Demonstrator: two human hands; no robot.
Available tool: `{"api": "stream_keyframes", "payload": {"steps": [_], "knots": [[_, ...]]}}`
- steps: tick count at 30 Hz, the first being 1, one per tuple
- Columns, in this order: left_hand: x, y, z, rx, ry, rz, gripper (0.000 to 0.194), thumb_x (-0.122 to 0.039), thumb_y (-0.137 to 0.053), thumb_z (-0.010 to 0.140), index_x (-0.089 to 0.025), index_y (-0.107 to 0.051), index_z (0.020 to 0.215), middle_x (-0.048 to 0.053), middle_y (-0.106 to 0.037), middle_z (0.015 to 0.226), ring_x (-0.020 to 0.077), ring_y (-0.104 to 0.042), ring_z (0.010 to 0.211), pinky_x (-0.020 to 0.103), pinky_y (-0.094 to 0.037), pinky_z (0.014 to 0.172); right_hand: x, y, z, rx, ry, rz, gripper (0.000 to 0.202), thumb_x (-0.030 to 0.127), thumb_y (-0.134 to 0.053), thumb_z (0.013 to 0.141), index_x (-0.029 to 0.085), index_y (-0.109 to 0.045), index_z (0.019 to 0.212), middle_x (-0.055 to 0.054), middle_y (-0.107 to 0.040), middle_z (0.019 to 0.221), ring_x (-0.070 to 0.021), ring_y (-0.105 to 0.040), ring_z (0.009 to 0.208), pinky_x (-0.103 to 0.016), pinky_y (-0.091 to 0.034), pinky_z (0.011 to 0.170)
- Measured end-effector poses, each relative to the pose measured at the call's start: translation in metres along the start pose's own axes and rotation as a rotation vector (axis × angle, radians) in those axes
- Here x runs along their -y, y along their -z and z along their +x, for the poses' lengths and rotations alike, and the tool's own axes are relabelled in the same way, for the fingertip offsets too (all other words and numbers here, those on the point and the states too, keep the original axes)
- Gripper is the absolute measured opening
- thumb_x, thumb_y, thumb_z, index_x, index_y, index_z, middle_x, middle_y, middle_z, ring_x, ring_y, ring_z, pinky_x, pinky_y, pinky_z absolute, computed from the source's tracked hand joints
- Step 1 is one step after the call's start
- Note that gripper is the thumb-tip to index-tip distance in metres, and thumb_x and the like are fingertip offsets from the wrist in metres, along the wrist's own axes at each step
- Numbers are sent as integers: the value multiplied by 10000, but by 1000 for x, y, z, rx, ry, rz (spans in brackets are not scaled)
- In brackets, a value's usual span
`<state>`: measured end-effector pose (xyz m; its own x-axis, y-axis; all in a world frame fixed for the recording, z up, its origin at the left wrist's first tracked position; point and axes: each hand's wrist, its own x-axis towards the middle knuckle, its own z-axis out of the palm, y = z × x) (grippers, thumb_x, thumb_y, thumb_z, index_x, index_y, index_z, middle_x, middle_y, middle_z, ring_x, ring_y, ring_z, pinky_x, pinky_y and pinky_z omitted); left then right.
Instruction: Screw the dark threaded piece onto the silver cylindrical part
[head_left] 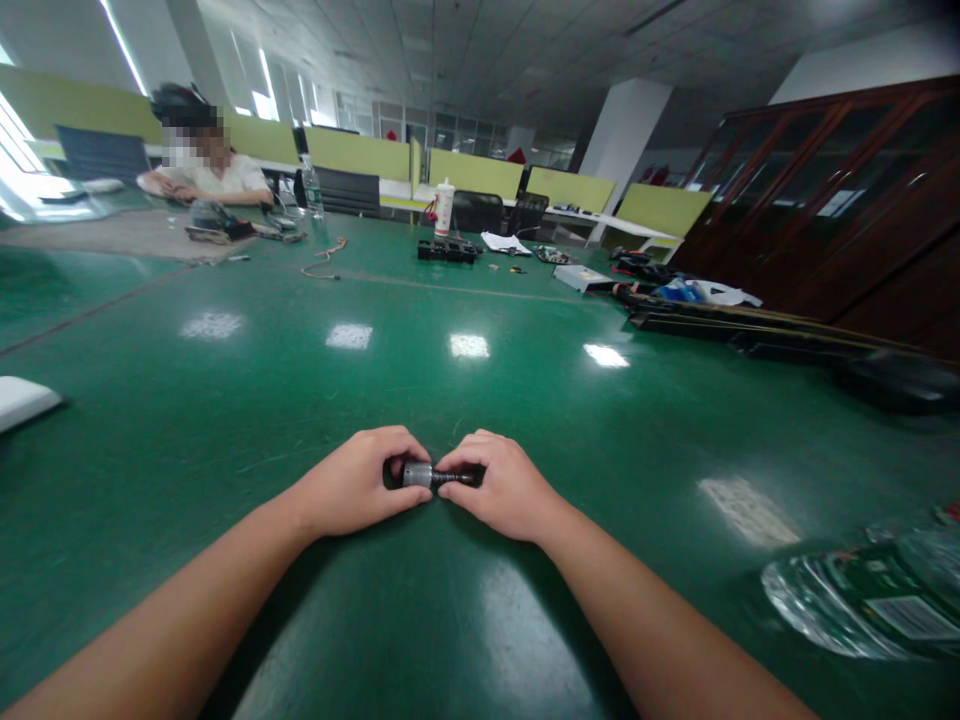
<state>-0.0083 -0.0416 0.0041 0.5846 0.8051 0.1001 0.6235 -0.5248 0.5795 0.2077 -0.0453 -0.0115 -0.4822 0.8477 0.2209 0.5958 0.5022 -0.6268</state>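
Low over the green tabletop point(315, 400), I hold a small metal part: a silver cylinder point(418, 474) with a thin ribbed shaft point(450, 478) running out to the right. My left hand point(356, 485) is closed around the cylinder, thumb in front and fingers behind. The ribbed shaft lies between the thumb and fingers of my right hand point(506, 485), which are closed on it. Both sets of fingertips almost meet in the middle. The far ends of the part are partly hidden by my fingers, and whether it touches the table I cannot tell.
A clear plastic bottle point(862, 595) lies at the right edge. At the left edge is a white object point(26, 400). Farther back stand a white drink bottle point(443, 208) and a black device point(448, 250). Long dark bars point(750, 325) lie right. Another person point(214, 170) sits far left.
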Motion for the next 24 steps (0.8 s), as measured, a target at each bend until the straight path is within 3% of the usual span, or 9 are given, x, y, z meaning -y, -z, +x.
{"api": "stream_keyframes", "payload": {"steps": [24], "knots": [[2,2,0,-21,-33,31,189,-306,-672,802,-182,-679,944,19,-626,819,164,-584,729,261,-438,670,-4,3,-2,-29,-17,-54,128,197,-774,738,222,-750,861,-11,-702,833,-167,-574,826,-317,-411,784]]}}
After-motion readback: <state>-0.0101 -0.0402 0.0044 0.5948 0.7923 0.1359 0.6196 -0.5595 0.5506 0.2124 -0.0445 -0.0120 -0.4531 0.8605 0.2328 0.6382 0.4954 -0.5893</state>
